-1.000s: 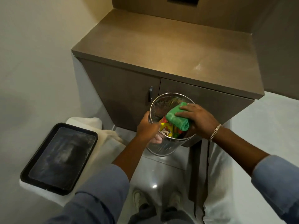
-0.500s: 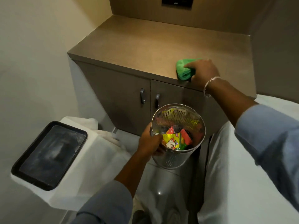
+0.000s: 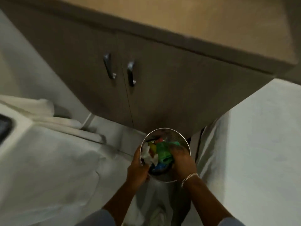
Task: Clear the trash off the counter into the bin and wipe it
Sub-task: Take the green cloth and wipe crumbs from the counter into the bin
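Two hands (image 3: 138, 170) at one bin (image 3: 164, 177); two cabinet handles (image 3: 109, 66).

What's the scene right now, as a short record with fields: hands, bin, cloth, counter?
left hand: grips the bin's rim on its left side
right hand: over the bin mouth, closed on the cloth
bin: round metal, held low in front of the cabinet
bin contents: white crumpled paper, colourful wrappers
cloth: green, bunched, at the bin mouth
counter: blurred; the part in view shows nothing on it
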Available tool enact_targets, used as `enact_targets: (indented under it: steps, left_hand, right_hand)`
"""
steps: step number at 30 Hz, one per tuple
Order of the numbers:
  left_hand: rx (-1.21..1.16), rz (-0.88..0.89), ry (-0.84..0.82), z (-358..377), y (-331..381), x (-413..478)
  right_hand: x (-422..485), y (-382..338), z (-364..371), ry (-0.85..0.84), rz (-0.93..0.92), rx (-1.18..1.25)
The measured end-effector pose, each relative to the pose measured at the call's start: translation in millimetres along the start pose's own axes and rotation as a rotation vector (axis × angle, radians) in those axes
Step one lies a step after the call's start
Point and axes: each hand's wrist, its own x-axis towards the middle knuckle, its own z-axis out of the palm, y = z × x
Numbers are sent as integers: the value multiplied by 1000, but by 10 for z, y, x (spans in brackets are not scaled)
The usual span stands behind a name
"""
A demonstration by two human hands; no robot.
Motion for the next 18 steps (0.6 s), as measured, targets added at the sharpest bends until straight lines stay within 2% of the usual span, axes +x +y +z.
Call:
enact_targets:
  steps: [6,11,15,18]
  left_hand:
    - [-132,-158,4,474,-1253,1051]
    - [-153,-199,27,645,-1977,1469]
    - [-63,-256,-40,529,-1857,1374]
    - [-334,-237,-14,118,-1301,958]
  right_hand:
    - [325,598,1252,200,154,330]
    - [344,811,1917,209,64,370]
    - [145,553,1969,263,19,416]
    - [-98,47,1602,328,-88,512]
